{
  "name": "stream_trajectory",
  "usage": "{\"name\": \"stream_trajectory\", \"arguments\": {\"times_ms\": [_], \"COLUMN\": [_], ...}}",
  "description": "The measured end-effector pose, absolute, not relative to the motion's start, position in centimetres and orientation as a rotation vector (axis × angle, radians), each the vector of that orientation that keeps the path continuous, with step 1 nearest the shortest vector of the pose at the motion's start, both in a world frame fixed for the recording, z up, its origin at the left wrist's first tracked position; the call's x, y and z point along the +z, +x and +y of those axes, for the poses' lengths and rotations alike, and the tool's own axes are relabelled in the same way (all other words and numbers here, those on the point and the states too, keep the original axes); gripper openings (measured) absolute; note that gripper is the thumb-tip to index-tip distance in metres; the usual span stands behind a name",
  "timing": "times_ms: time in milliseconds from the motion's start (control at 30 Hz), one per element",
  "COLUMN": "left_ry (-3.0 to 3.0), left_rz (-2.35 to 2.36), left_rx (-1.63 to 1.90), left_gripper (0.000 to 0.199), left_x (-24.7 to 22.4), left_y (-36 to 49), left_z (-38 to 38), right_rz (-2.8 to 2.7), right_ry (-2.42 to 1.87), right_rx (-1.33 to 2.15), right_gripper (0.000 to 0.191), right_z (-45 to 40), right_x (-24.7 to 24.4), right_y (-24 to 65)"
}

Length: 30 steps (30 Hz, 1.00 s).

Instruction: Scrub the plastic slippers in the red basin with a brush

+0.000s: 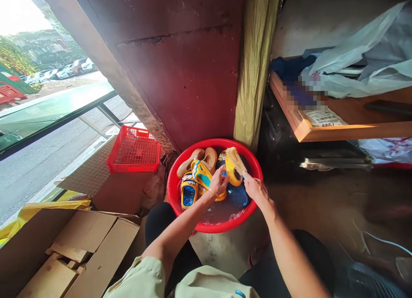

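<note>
A round red basin (pixel 215 228) stands on the floor between my knees, with cloudy, sudsy water in it. My left hand (pixel 219 182) is closed on a yellow clog (pixel 231 171), held above the water on the basin's right side. In my right hand (pixel 255 188) is a scrubbing brush (pixel 236 160), its pale bristles against the clog. Beige clogs (pixel 190 161) lie at the back left of the basin. Near them are a yellow sandal with teal lining (pixel 202 174) and a yellow clog with blue lining (pixel 189 195). A dark blue shoe (pixel 237 196) sits partly in the water.
Left of the basin, a red plastic crate (pixel 134 150) rests on a cardboard box. An open cardboard box (pixel 106 259) holding wooden pieces is at lower left. Behind stands a dark red door (pixel 183 75). A wooden shelf (pixel 350 130) with plastic bags juts out at right.
</note>
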<state>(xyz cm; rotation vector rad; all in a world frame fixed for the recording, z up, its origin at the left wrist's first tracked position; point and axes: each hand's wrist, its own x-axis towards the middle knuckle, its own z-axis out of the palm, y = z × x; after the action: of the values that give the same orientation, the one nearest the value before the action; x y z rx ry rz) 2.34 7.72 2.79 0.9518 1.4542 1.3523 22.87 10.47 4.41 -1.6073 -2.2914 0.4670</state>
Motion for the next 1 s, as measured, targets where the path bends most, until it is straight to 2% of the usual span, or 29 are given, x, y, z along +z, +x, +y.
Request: {"name": "stream_trajectory", "arguments": {"times_ms": [100,167,267,333,533,800,900,1000], "left_ry": [1.533,1.751,1.919,1.911,1.678,1.217,1.046,0.943], "left_rz": [1.587,1.660,1.757,1.837,1.753,1.484,1.434,1.490], "left_rx": [0.972,0.744,0.461,0.393,0.776,1.105,1.222,1.321], "left_gripper": [0.023,0.037,0.070,0.071,0.034,0.033,0.035,0.027], "left_x": [1.5,0.3,-1.5,-2.4,-0.3,6.5,7.5,7.7], "left_y": [-1.2,-2.8,-2.6,-1.4,-1.1,-6.4,-6.6,-6.4], "left_z": [2.8,0.6,-0.4,0.2,1.6,0.9,1.0,1.5], "right_rz": [-2.317,-2.327,-2.331,-2.344,-2.390,-2.310,-2.326,-2.415], "right_ry": [-1.607,-1.611,-1.592,-1.579,-1.600,-1.543,-1.330,-1.104], "right_rx": [0.485,0.502,0.490,0.456,0.457,0.479,0.533,0.595], "right_gripper": [0.051,0.051,0.051,0.052,0.053,0.054,0.055,0.056], "right_z": [10.8,10.9,10.5,10.1,9.3,8.7,6.9,4.8], "right_x": [4.0,3.9,4.0,4.2,4.6,5.4,5.6,5.2], "right_y": [22.0,21.5,20.9,20.8,22.1,21.9,20.4,18.9]}}
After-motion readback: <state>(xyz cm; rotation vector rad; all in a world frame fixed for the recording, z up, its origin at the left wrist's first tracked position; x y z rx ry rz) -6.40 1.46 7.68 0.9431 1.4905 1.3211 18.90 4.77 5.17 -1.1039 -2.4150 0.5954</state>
